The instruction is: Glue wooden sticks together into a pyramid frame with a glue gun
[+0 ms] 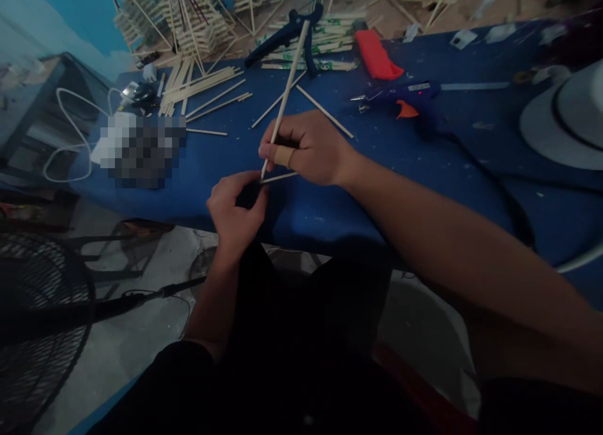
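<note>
My right hand (306,147), with a tan bandage on one finger, is closed around a long, pale wooden stick (290,77). The stick leans up and away over the table, and its lower end comes down at my left fingertips. My left hand (238,203) pinches there with thumb and forefinger, where a second, thinner stick (280,177) meets the first at an angle. Part of that second stick passes behind my right hand. Just beyond my hands, two loose sticks lie on the blue tabletop (325,218).
A glue gun (400,99) with an orange trigger lies at right, its cord trailing forward. A red object (377,53), a dark clamp-like tool (277,42) and stick bundles (202,86) sit farther back. Stacked stick structures (188,27) stand behind. At left is a fan (42,309).
</note>
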Available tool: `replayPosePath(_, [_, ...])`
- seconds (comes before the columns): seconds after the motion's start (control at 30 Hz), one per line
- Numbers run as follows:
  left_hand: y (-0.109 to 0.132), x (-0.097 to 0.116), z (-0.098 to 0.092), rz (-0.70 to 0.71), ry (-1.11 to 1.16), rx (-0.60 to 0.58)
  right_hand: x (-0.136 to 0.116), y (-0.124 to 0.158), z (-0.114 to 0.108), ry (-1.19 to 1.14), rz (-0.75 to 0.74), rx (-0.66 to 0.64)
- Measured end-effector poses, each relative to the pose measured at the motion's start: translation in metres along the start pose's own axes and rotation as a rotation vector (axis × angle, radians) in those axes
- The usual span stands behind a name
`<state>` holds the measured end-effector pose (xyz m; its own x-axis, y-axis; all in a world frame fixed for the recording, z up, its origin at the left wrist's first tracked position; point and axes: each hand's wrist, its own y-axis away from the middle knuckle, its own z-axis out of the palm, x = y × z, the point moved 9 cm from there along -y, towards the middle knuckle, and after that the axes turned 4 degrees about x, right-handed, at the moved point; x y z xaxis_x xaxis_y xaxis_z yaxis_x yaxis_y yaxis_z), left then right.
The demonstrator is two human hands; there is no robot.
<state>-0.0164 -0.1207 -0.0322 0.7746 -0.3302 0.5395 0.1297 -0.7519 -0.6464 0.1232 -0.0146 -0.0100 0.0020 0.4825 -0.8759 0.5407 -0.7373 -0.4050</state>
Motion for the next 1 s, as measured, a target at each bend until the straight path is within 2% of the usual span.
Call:
replayPosePath(0.2, [-0.027, 0.000, -0.002, 0.066, 0.165, -0.046, -0.004, -0.003, -0.012, -0.327, 0.134, 0.106])
replayPosePath(0.33, [-0.045, 0.007, 0.000, 0.101, 0.308, -0.027, -0.009, -0.001, -0.026, -0.555, 0.196, 0.225])
replayPosePath(0.53, [-0.061, 0.025, 0.013, 0.032, 0.494, 0.037, -0.011, 0.000, -0.040, -0.574, 0.237, 0.279])
replayPosePath(0.7, [-0.072, 0.041, 0.013, 0.025, 0.600, 0.155, -0.006, 0.000, -0.043, -0.617, 0.244, 0.329])
replayPosePath(1.0, [-0.070, 0.035, 0.014, 0.041, 0.563, 0.088, -0.005, 0.002, -0.047, -0.559, 0.254, 0.316])
